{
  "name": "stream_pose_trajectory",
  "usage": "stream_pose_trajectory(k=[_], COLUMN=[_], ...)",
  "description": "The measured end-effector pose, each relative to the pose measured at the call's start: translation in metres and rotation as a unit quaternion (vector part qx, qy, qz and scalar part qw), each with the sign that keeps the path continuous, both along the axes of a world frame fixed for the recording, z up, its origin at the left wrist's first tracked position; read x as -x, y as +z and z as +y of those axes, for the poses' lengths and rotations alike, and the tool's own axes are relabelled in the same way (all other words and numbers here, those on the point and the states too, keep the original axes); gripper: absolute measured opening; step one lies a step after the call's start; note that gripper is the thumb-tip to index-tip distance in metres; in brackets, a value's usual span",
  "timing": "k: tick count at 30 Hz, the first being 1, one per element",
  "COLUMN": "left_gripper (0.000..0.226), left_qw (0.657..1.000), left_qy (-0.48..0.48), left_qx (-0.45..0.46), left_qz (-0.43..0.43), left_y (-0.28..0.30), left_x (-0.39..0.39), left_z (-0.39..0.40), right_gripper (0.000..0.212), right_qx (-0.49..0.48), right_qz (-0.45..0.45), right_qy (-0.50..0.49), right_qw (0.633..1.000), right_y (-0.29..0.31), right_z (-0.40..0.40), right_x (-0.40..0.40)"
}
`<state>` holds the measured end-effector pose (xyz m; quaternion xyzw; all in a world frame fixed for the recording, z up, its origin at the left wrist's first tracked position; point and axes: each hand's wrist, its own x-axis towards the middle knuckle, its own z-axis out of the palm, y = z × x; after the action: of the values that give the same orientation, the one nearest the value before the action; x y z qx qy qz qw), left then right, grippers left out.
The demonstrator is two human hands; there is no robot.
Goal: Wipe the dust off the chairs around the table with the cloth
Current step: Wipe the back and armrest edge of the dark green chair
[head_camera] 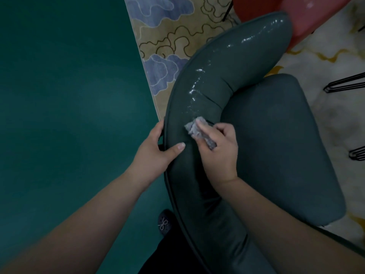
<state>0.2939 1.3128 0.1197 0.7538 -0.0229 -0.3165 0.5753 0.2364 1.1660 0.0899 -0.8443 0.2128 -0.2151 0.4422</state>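
Observation:
A dark teal padded chair [276,147] fills the middle of the view, seen from above and behind. Its curved backrest [223,76] carries a line of white dust running up toward the far end. My right hand [219,149] holds a small grey cloth [197,129] bunched in its fingers and presses it on the backrest's top, at the near end of the dust line. My left hand [158,149] grips the backrest's outer edge, thumb lying on top, just left of the cloth.
A red chair [296,10] stands beyond the backrest at the top right. A patterned rug [167,36] lies under the chairs, with green floor [69,95] to the left. Black wire legs [345,84] show at the right edge. My dark shoe [165,224] is near the chair's base.

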Motion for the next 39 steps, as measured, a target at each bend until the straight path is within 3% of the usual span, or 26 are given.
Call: stream_pose_trajectory(k=[4, 9, 11, 13, 16, 18, 22, 28, 34, 39], left_gripper=[0.073, 0.078, 0.078, 0.078, 0.078, 0.079, 0.081, 0.080, 0.083, 0.080], left_qw=[1.000, 0.998, 0.997, 0.998, 0.997, 0.997, 0.995, 0.994, 0.991, 0.991], left_qy=[-0.009, -0.008, -0.010, -0.009, -0.013, -0.017, -0.033, -0.051, -0.081, -0.093], left_qx=[-0.023, -0.057, -0.061, -0.064, -0.072, -0.074, -0.083, -0.084, -0.090, -0.081], left_qz=[-0.019, -0.038, -0.034, -0.027, -0.034, -0.032, -0.052, -0.053, -0.049, -0.047], left_y=[-0.003, -0.003, -0.003, -0.004, -0.003, -0.004, 0.001, 0.000, -0.002, -0.003], left_x=[-0.016, -0.015, -0.015, -0.015, -0.014, -0.014, -0.015, -0.018, -0.022, -0.023], left_z=[-0.009, -0.012, -0.012, -0.012, -0.011, -0.010, -0.011, -0.010, -0.008, -0.009], right_gripper=[0.034, 0.025, 0.026, 0.026, 0.026, 0.025, 0.018, 0.014, 0.015, 0.009], right_qx=[-0.121, -0.001, 0.025, 0.008, -0.106, -0.116, -0.034, -0.062, -0.043, -0.093], right_qz=[0.028, -0.005, 0.002, 0.005, 0.019, 0.041, 0.046, 0.031, 0.071, 0.090], right_qy=[-0.105, 0.054, 0.072, 0.013, -0.105, -0.099, -0.027, -0.168, -0.134, -0.206], right_qw=[0.987, 0.999, 0.997, 1.000, 0.989, 0.988, 0.998, 0.983, 0.987, 0.970], right_y=[0.002, 0.004, 0.001, -0.001, 0.002, 0.000, 0.003, 0.004, 0.003, 0.008], right_z=[-0.009, 0.001, -0.001, -0.003, -0.010, -0.011, 0.004, 0.006, 0.016, 0.007], right_x=[-0.041, 0.015, 0.017, -0.005, -0.045, -0.039, 0.010, -0.038, 0.006, -0.032])
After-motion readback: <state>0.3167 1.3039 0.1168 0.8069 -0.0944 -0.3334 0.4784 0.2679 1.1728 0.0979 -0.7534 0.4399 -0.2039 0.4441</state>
